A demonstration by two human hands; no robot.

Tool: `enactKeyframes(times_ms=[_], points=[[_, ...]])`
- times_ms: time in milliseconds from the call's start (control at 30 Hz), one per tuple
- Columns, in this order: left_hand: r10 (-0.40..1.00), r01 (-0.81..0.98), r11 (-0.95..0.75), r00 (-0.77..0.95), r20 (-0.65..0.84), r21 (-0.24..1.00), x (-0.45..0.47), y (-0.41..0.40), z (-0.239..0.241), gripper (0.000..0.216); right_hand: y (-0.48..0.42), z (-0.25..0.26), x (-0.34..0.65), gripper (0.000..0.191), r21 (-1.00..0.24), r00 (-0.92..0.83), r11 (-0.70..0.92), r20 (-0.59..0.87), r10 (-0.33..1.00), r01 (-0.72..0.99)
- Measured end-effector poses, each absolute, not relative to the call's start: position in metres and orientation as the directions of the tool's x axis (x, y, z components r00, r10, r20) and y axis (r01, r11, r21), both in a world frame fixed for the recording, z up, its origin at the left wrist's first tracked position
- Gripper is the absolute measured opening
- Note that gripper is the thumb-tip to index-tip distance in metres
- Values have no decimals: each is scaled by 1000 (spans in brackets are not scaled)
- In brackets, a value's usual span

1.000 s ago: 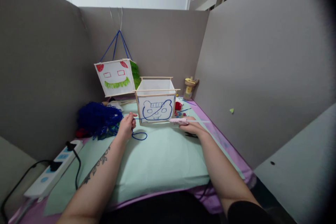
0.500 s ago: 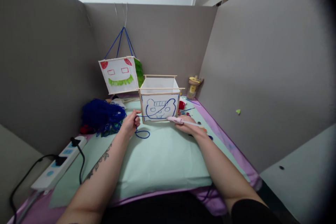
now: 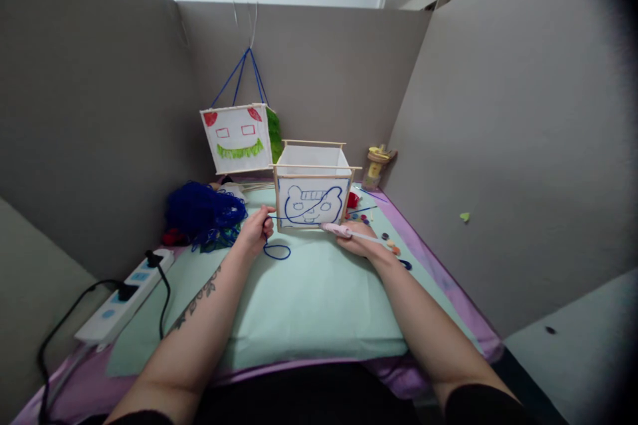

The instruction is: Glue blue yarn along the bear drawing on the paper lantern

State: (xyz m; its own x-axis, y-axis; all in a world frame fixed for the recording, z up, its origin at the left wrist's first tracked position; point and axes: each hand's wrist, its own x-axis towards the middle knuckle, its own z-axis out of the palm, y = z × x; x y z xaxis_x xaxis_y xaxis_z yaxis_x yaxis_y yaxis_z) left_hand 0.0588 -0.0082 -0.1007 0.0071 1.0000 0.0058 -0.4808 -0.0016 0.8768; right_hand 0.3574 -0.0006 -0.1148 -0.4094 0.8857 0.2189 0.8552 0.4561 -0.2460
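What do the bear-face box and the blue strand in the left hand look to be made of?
Bear-face box: matte white paper panels, likely, on a frame of thin pale sticks that look like wood. Blue strand, pinched in the left hand: soft yarn or cord, judging by its limp loop on the mat.

There were two paper lanterns, the hanging lantern (image 3: 239, 139) and the standing lantern (image 3: 312, 202), one power strip (image 3: 124, 302) with two black plugs (image 3: 152, 257), one heap of blue yarn (image 3: 202, 212), one loose blue strand (image 3: 277, 252), one pink tool (image 3: 339, 230) and one green mat (image 3: 309, 299).

yarn heap (image 3: 204, 212) left of lantern (image 3: 312, 196)
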Motion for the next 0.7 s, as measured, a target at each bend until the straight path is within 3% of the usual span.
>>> enactKeyframes(times_ms=[133, 333, 533, 700], points=[[1000, -484, -6, 1, 8, 875, 59, -9, -100, 42, -4, -112, 355, 25, -238, -343, 382, 189, 920, 893], [1000, -481, 7, 6, -5, 876, 60, -9, -99, 38, -5, -113, 351, 27, -189, -403, 440, 202, 892, 878], [1000, -488, 2, 10, 3, 873, 60, -9, -100, 38, -3, -118, 355, 25, -273, -350, 410, 243, 905, 871], [1000, -488, 1, 10, 4, 873, 60, -9, -99, 36, -3, -117, 350, 28, -222, -404, 450, 225, 887, 865]])
